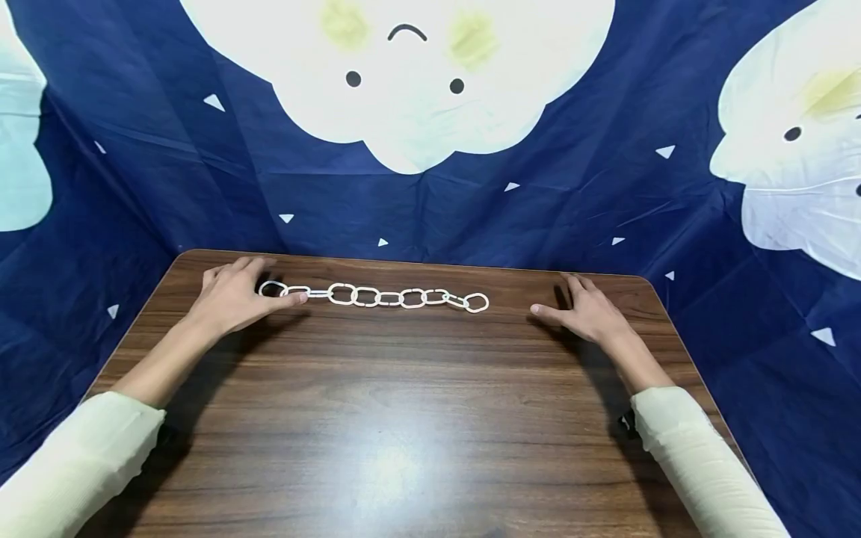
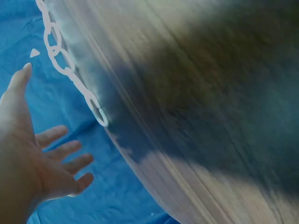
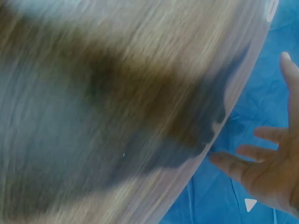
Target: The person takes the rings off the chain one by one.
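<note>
White chain (image 1: 378, 297) of interlocked links, laid out in a nearly straight row across the upper middle of the head view, between two hands. The left hand (image 1: 235, 299), at centre left, lies over the chain's left end; its fingers and thumb are spread apart and grip nothing. In the head view the thumb tip overlaps one of the links near that end, whereas the left wrist view shows a gap between hand and links. The right hand (image 1: 587, 308), at centre right, lies beyond the chain's right end and apart from it; its thumb points toward the chain, its digits are likewise spread, and it holds nothing. In the right wrist view only a small part of the chain appears, at the upper right corner.

Pale sleeves (image 1: 699, 456) cover both forearms, entering from the lower left and lower right corners. Beneath is a brown, wood-grained surface (image 1: 430, 359), with a bright reflection at lower centre and the shadows of the arms to either side. The chain lies close to its far edge. Behind it, a dark blue cloth (image 1: 255, 179) fills the upper part of the frame, printed with small white triangles (image 1: 287, 218) and large white clouds (image 1: 403, 112), the central one bearing an upside-down face.
</note>
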Action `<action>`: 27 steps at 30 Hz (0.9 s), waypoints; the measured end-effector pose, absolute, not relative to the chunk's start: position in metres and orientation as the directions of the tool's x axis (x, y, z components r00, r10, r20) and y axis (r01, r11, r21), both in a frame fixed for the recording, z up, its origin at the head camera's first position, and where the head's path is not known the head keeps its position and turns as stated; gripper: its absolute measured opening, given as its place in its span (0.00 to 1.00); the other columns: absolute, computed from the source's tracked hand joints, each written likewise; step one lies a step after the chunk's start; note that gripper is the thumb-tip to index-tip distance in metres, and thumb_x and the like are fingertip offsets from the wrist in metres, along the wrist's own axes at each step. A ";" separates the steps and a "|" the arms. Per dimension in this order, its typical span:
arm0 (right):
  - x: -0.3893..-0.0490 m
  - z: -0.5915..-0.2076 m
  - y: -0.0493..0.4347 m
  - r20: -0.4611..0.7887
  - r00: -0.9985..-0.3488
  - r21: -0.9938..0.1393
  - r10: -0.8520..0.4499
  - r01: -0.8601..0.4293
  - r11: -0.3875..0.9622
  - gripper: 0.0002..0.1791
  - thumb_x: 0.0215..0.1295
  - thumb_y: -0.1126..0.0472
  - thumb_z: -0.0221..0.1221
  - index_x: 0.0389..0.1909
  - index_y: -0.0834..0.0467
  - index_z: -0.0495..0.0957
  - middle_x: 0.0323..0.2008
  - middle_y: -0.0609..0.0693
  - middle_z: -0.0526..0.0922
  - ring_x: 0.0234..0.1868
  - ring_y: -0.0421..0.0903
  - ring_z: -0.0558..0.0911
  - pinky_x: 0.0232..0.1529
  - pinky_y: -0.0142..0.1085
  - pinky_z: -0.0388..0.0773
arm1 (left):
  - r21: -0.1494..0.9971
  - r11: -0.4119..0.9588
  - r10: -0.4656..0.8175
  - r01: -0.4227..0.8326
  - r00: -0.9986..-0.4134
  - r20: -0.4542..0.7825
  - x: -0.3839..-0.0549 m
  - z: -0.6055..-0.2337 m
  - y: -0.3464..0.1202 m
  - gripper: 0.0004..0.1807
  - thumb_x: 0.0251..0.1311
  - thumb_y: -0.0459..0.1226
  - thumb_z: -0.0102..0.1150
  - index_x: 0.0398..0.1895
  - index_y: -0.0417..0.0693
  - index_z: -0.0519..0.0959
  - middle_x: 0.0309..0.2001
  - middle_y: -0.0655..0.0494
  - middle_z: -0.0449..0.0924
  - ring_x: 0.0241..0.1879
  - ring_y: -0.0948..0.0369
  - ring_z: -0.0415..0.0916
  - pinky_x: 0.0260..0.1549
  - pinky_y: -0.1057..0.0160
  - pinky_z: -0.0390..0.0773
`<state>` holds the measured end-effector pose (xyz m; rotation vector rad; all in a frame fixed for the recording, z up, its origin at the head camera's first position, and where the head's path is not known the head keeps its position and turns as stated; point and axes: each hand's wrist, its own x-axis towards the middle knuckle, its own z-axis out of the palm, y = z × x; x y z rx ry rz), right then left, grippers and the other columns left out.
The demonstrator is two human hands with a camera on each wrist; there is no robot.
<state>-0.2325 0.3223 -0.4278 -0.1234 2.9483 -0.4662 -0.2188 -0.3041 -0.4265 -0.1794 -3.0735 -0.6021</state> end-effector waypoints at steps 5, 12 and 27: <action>-0.233 -0.430 0.318 -0.126 -0.985 -0.334 -0.117 -0.069 0.940 0.70 0.67 0.15 0.61 0.91 0.61 0.51 0.88 0.74 0.54 0.86 0.78 0.61 0.82 0.74 0.64 | 0.381 0.916 0.132 0.128 -0.991 0.014 -0.219 -0.424 -0.299 0.61 0.62 0.77 0.68 0.80 0.38 0.71 0.82 0.28 0.67 0.78 0.24 0.64 0.72 0.23 0.55; -0.234 -0.431 0.311 -0.116 -0.986 -0.364 -0.117 -0.067 0.929 0.70 0.67 0.16 0.62 0.91 0.61 0.52 0.87 0.75 0.56 0.86 0.77 0.62 0.82 0.72 0.65 | 0.383 0.913 0.146 0.138 -0.989 0.007 -0.221 -0.422 -0.294 0.61 0.64 0.77 0.66 0.83 0.40 0.69 0.81 0.28 0.68 0.79 0.24 0.65 0.72 0.22 0.60; -0.235 -0.438 0.304 -0.093 -0.984 -0.345 -0.154 -0.114 0.932 0.62 0.70 0.17 0.59 0.83 0.65 0.67 0.81 0.74 0.68 0.81 0.76 0.70 0.79 0.72 0.69 | 0.417 0.897 0.155 0.145 -0.988 0.011 -0.225 -0.416 -0.268 0.61 0.63 0.76 0.68 0.84 0.42 0.69 0.80 0.28 0.71 0.79 0.27 0.68 0.76 0.24 0.67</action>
